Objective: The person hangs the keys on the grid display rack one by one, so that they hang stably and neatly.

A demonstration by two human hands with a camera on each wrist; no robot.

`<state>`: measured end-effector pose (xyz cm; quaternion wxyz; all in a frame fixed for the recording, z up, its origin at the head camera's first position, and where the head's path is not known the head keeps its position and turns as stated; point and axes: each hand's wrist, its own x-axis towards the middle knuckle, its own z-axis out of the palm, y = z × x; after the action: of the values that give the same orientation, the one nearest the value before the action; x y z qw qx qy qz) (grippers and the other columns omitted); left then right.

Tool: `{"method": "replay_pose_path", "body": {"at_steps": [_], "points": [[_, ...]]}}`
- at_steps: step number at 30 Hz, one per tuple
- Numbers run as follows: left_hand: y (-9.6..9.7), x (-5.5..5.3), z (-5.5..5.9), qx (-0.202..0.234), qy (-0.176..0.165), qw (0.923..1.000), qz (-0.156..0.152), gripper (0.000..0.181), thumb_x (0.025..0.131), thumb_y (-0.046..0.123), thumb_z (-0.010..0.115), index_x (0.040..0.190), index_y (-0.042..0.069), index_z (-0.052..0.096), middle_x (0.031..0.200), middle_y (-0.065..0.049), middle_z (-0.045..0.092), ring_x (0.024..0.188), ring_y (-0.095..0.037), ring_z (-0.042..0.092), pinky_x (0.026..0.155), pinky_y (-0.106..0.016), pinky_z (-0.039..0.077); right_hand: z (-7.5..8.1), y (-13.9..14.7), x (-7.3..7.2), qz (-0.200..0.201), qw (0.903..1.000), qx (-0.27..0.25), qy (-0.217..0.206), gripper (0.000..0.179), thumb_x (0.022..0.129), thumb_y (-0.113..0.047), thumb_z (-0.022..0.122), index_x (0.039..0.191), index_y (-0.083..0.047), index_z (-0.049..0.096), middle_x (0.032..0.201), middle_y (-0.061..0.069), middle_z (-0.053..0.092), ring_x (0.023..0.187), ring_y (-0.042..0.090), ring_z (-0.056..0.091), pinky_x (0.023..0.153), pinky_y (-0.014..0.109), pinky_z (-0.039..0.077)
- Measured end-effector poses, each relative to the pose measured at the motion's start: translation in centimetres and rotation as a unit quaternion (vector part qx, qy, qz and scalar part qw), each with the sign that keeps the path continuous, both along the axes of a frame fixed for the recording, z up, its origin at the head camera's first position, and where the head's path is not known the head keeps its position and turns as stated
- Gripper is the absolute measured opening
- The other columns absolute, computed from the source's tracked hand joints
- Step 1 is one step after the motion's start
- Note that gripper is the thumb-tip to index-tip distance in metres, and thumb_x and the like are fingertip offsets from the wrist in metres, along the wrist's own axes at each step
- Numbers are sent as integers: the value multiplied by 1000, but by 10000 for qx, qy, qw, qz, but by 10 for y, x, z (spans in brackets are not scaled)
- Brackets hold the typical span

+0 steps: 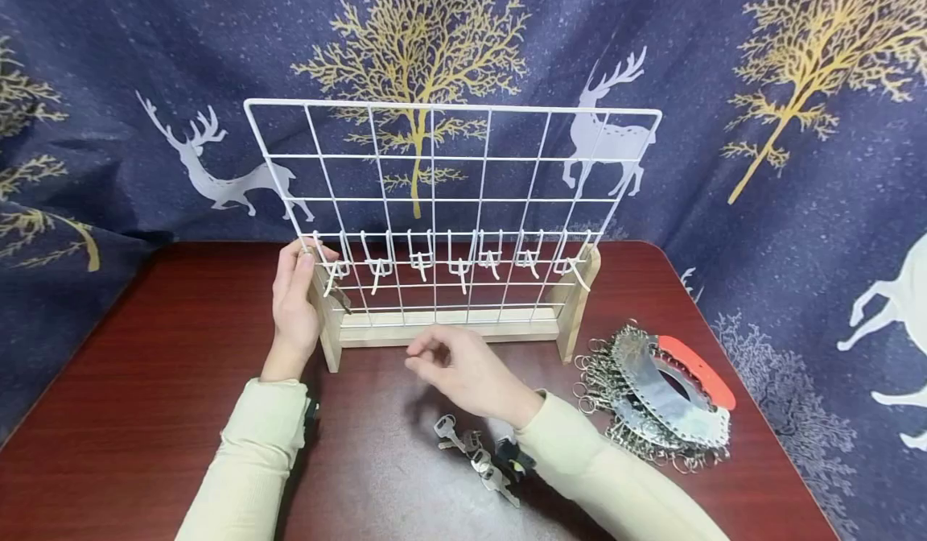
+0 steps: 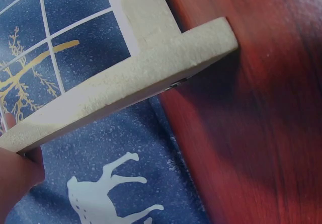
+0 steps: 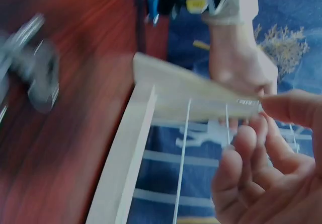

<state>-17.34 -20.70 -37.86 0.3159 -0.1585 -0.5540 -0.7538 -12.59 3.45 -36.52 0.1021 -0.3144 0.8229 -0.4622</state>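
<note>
A white wire grid rack [image 1: 432, 157] in a pale wooden stand [image 1: 449, 335] stands on the table, with a row of white hooks [image 1: 378, 267] across its lower part. My left hand [image 1: 295, 303] grips the stand's left side piece [image 2: 100, 90], thumb in front. Just inside that side, a small dark metal item [image 1: 340, 299] hangs near the leftmost hook. My right hand [image 1: 467, 372] hovers before the stand's base, fingers loosely curled, thumb near the index finger; nothing shows between them. Several silver keys [image 1: 481, 464] lie on the table beside my right wrist, blurred in the right wrist view.
To the right lie curved metal plates [image 1: 630, 364] with a red handle-like edge [image 1: 695, 370] and many small rings and clips around them. The dark red table [image 1: 145, 412] ends at a blue curtain [image 1: 94, 163] printed with deer and trees.
</note>
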Motion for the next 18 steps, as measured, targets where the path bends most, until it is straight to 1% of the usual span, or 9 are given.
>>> {"method": "replay_pose_path", "body": {"at_steps": [3,5,7,10,12,14,16,18], "points": [[0,0,1,34,89,10000,-8,22,101,3,34,111,-2,53,95,-10,62,87,-16,56,72,-21,44,-3,15,-2,78,9982,590,125,19,93,-23,66,107,-11,64,84,-10,59,75,7,56,71,24,50],[1,-1,0,82,133,9999,-49,22,101,3,34,111,-4,52,95,-10,62,87,-16,56,73,-21,44,-8,23,-3,73,9936,1121,146,24,92,-27,67,110,-11,63,87,-9,60,78,8,57,74,26,50],[2,-1,0,59,131,9999,-5,22,101,4,34,111,-4,52,95,-9,63,87,-16,55,72,-21,44,-15,28,-2,124,9849,1710,244,30,91,-31,69,113,-12,62,93,-7,62,83,9,58,79,29,50],[0,0,1,-37,28,10000,85,22,102,5,35,111,-7,51,95,-9,62,86,-16,55,70,-21,45,-25,29,0,240,9675,2468,496,38,87,-40,71,114,-15,62,99,-5,60,90,9,55,79,33,51],[1,1,2,-60,-55,9999,116,22,102,5,34,111,-6,51,94,-10,62,84,-16,56,66,-21,46,-30,29,2,386,9577,2758,724,41,84,-44,72,111,-16,63,97,-6,57,89,9,53,76,30,50],[1,2,2,-24,-139,9999,80,22,102,5,34,111,-4,51,95,-11,62,79,-16,57,59,-22,48,-32,29,4,494,9509,2925,880,42,81,-48,74,107,-17,64,94,-8,54,85,8,50,71,27,48],[1,3,2,49,-207,9998,6,22,102,5,33,110,3,54,95,-11,61,72,-15,57,50,-23,48,-34,28,4,574,9457,3031,1027,42,78,-50,75,102,-17,64,91,-9,53,82,8,49,70,26,47],[1,4,3,76,-246,9997,-25,23,102,6,33,109,8,54,95,-11,61,67,-14,56,44,-24,47,-36,26,4,628,9414,3115,1131,41,77,-51,76,99,-18,63,91,-10,54,82,7,50,71,27,48]]}}
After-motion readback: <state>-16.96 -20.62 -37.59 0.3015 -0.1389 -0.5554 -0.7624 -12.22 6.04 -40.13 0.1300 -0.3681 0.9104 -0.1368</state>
